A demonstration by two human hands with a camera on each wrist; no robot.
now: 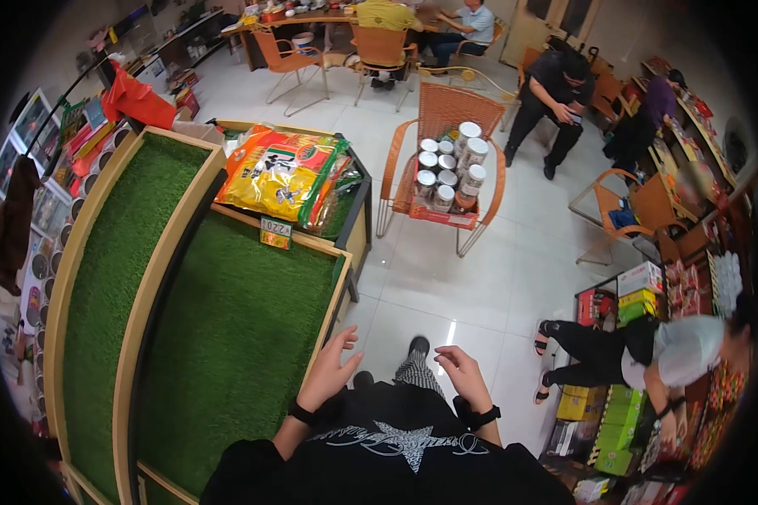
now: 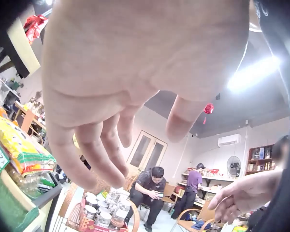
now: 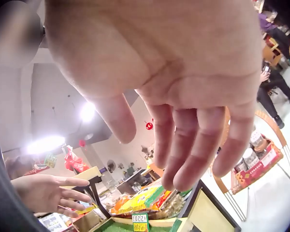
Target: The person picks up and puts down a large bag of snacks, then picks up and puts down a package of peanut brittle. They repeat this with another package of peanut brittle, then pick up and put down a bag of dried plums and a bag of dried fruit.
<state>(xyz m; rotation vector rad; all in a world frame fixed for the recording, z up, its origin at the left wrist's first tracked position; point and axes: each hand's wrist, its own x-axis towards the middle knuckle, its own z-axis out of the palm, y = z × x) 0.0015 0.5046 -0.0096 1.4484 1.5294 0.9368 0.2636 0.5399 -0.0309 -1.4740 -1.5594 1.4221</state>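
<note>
My left hand [image 1: 332, 370] hovers in front of my body by the right edge of the turf-lined display stand [image 1: 236, 295], fingers loosely bent with nothing in them. Across from it, my right hand [image 1: 463, 374] hangs over the tiled floor, also holding nothing, its fingers relaxed. Beyond the hands, yellow and red plastic bags [image 1: 286, 172] lie on the stand's far section, with a price tag [image 1: 275, 233] at their front edge. A wicker chair [image 1: 459, 105] farther off carries several lidded jars [image 1: 448, 172] in a red carton [image 1: 442, 217].
To the left runs a narrow raised turf shelf [image 1: 135, 219] with wooden rims. At right, a person [image 1: 648, 358] bends by shelves of packaged goods [image 1: 619, 421]. A seated person [image 1: 556, 101] and another chair [image 1: 623, 210] stand farther back; people sit around a table [image 1: 328, 17].
</note>
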